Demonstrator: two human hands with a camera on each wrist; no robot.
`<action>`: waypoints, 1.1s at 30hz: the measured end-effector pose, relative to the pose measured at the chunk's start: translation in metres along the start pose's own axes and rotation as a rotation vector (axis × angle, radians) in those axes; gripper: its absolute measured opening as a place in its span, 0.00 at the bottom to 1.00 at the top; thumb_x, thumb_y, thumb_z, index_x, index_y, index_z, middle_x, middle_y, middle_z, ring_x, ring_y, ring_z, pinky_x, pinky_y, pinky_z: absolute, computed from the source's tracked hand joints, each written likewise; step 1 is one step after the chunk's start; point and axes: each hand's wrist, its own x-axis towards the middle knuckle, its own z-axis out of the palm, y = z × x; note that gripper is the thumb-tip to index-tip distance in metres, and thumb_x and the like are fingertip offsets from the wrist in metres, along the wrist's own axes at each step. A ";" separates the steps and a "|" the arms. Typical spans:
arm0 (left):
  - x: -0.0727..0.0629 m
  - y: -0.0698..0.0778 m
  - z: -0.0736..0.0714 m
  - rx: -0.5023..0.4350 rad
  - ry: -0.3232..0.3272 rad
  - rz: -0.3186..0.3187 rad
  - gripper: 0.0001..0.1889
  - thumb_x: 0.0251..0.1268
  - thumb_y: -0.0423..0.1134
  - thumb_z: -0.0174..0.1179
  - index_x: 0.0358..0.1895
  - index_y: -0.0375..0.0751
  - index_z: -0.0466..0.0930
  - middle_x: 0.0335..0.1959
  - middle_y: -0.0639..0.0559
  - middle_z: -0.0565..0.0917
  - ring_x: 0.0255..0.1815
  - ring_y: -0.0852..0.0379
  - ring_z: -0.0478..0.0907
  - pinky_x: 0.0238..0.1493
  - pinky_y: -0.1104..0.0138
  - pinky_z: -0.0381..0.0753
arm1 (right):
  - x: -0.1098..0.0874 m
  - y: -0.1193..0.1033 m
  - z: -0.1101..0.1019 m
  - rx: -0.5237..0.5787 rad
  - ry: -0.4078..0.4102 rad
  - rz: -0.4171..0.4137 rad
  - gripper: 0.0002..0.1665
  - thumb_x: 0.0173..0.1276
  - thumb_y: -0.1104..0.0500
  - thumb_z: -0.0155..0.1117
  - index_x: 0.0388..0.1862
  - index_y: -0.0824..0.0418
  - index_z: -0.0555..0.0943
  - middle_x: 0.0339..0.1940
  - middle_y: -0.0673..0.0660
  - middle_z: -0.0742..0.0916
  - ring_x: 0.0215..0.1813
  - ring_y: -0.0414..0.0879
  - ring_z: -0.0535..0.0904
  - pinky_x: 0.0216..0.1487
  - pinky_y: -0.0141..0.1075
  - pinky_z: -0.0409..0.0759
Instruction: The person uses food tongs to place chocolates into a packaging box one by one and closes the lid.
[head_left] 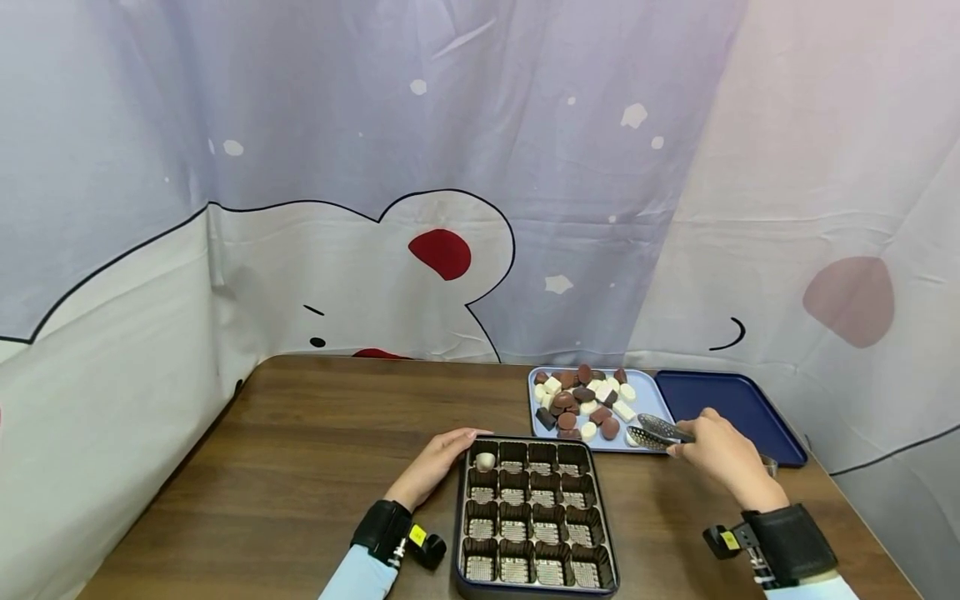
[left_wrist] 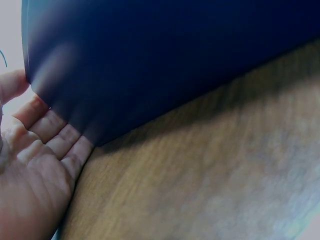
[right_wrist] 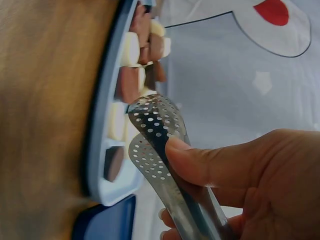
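My left hand (head_left: 432,466) rests at the far left corner of a dark blue box (head_left: 459,533), fingers nearly straight along its wall. Inside the box is a brown plastic insert (head_left: 528,498) of square compartments. One round white chocolate (head_left: 485,461) sits in its far left compartment. With my right hand (head_left: 722,454) I hold perforated metal tongs (right_wrist: 159,130), thumb on the upper arm. Their tips are slightly apart, over the near right corner of a light blue tray (head_left: 637,377). Brown and white chocolates (head_left: 581,398) cover much of that tray; nothing shows between the tongs' tips.
Right of the light blue tray lies a dark blue tray (head_left: 723,408). A clear rim (head_left: 768,463) of something shows behind my right wrist. The wooden table (head_left: 337,467) stretches left of the box. A printed curtain (head_left: 570,208) hangs along its back edge.
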 end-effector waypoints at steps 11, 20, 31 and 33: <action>0.001 -0.001 0.000 -0.025 -0.007 -0.009 0.23 0.75 0.53 0.44 0.62 0.45 0.75 0.58 0.48 0.79 0.59 0.56 0.75 0.60 0.66 0.70 | 0.014 0.007 0.023 0.009 -0.002 0.054 0.30 0.57 0.52 0.69 0.53 0.72 0.79 0.39 0.69 0.77 0.41 0.62 0.76 0.32 0.54 0.74; 0.002 -0.001 -0.001 -0.008 -0.005 -0.010 0.22 0.75 0.52 0.43 0.62 0.45 0.75 0.59 0.49 0.79 0.61 0.56 0.73 0.64 0.64 0.67 | 0.014 0.007 0.030 0.014 0.064 0.027 0.23 0.58 0.56 0.69 0.48 0.70 0.83 0.36 0.63 0.79 0.37 0.56 0.77 0.30 0.50 0.75; 0.001 0.003 0.000 0.027 0.006 -0.010 0.23 0.75 0.53 0.43 0.62 0.46 0.75 0.59 0.50 0.78 0.63 0.57 0.71 0.67 0.62 0.63 | 0.008 -0.017 0.014 0.025 0.165 -0.041 0.21 0.59 0.58 0.68 0.48 0.69 0.83 0.30 0.58 0.75 0.28 0.47 0.68 0.24 0.39 0.65; 0.001 0.003 0.000 0.035 0.007 -0.014 0.23 0.75 0.53 0.42 0.62 0.48 0.75 0.59 0.52 0.78 0.63 0.57 0.71 0.67 0.61 0.63 | 0.007 -0.025 0.012 0.023 0.190 -0.074 0.21 0.59 0.58 0.68 0.48 0.70 0.83 0.29 0.57 0.74 0.27 0.46 0.67 0.23 0.38 0.64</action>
